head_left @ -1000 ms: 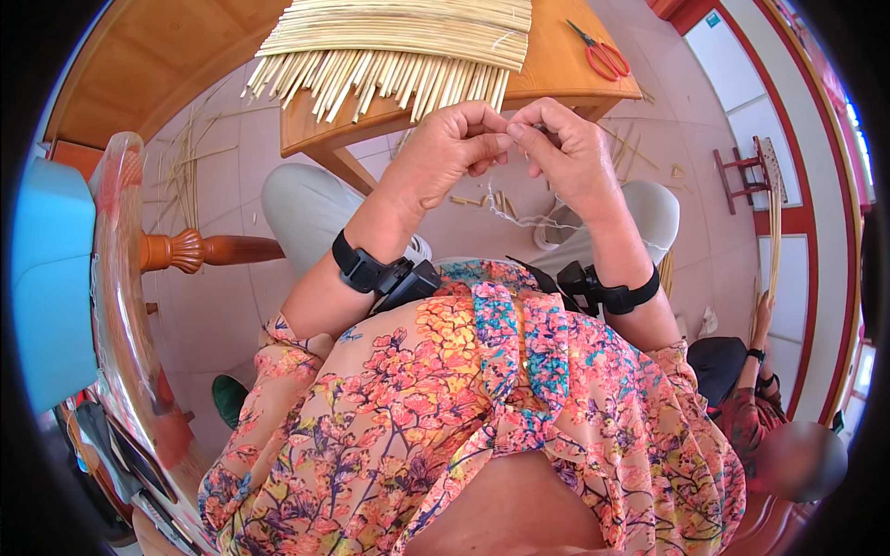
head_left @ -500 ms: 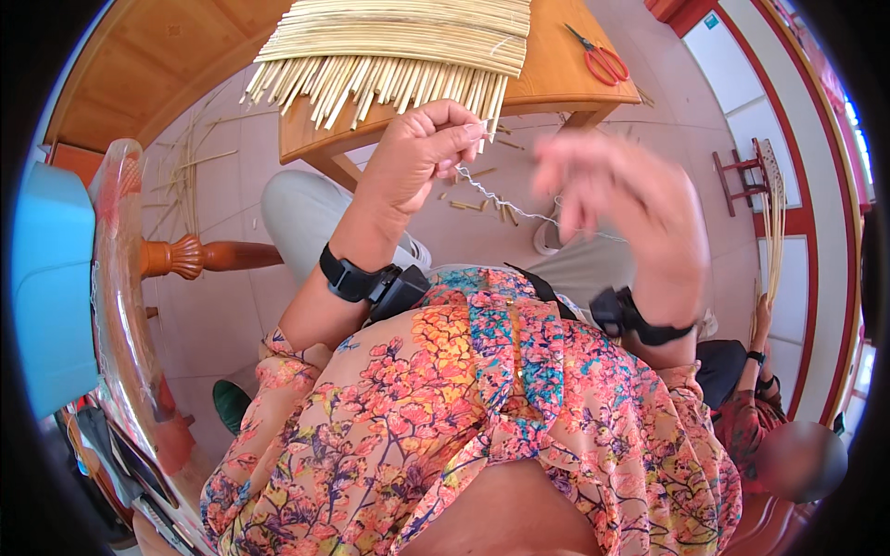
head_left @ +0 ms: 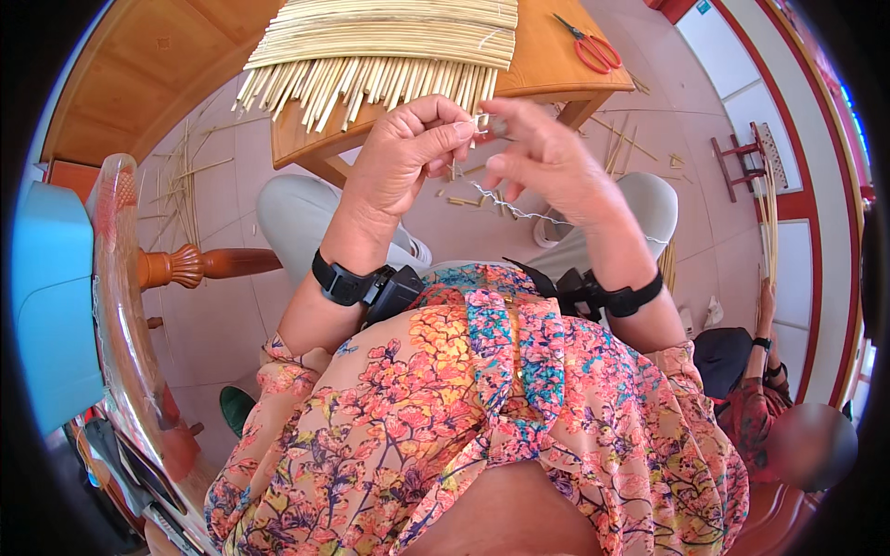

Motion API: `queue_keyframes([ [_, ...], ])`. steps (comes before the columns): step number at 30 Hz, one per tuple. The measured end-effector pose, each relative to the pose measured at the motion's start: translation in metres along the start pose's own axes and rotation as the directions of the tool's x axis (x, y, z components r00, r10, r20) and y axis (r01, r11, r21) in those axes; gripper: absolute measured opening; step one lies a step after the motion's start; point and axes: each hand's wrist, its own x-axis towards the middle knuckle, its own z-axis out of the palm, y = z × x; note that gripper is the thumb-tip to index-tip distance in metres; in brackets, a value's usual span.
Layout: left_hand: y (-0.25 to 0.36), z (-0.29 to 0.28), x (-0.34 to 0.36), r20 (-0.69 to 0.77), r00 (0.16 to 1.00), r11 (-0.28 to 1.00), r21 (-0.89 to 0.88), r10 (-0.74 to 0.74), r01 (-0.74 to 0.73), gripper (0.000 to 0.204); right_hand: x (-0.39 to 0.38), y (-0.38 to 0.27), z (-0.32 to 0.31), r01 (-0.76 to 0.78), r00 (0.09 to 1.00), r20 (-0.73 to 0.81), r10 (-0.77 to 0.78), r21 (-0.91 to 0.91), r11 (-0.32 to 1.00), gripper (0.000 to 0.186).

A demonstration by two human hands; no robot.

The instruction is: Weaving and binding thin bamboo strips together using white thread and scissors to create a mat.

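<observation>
Just in front of the table's near edge, my left hand (head_left: 417, 153) is closed, thumb and finger pinching a white string (head_left: 479, 123) that makes a small loop at the fingertips. Below that hand the string hangs as a loose, twisted length, passes under my right wrist and trails toward my right knee. My right hand (head_left: 552, 162) is raised beside the loop, slightly blurred, with thumb and fingers apart. Beyond both hands, a mat of pale thin sticks (head_left: 389, 37) lies on the wooden table (head_left: 547, 69), its uneven stick ends overhanging the near edge.
Red-handled scissors (head_left: 596, 54) lie at the table's right. Loose sticks (head_left: 190, 176) and cut pieces are scattered on the tiled floor. A wooden chair arm (head_left: 116, 278) and a blue box (head_left: 57, 296) stand at left. Another person (head_left: 756, 417) at far right holds long sticks (head_left: 769, 222).
My right hand has swung in from the right to the left hand's fingertips, close to the string's loop. My left hand keeps its pinch almost in place.
</observation>
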Motion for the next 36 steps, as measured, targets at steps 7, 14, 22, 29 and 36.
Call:
queue_keyframes([
  [7, 0.001, -0.008, 0.001, 0.038, 0.999, 1.000, -0.012, 0.014, -0.014, 0.007, 0.009, 0.019, -0.008, -0.146, 0.989, 0.034, 0.142, 0.247, 0.958, 0.012],
  [14, -0.005, -0.015, 0.001, 0.014, 0.999, 0.997, 0.063, -0.036, 0.035, 0.007, 0.003, 0.008, -0.013, -0.083, 0.989, -0.101, 0.109, 0.236, 0.968, 0.010],
  [22, -0.015, -0.008, 0.004, -0.029, 1.000, 0.998, 0.055, 0.001, 0.001, 0.012, 0.003, 0.003, 0.000, 0.441, 0.866, 0.240, -0.438, -0.780, 0.445, 0.005],
  [29, -0.015, -0.007, 0.005, 0.003, 0.998, 0.994, 0.093, -0.059, 0.058, 0.007, 0.009, 0.014, 0.004, 0.330, 0.853, 0.035, -0.521, -0.809, 0.486, 0.005],
  [36, -0.014, -0.006, 0.004, -0.017, 1.000, 0.973, 0.232, 0.020, -0.015, 0.005, 0.011, 0.019, 0.005, 0.348, 0.825, -0.040, -0.564, -0.749, 0.563, 0.004],
])
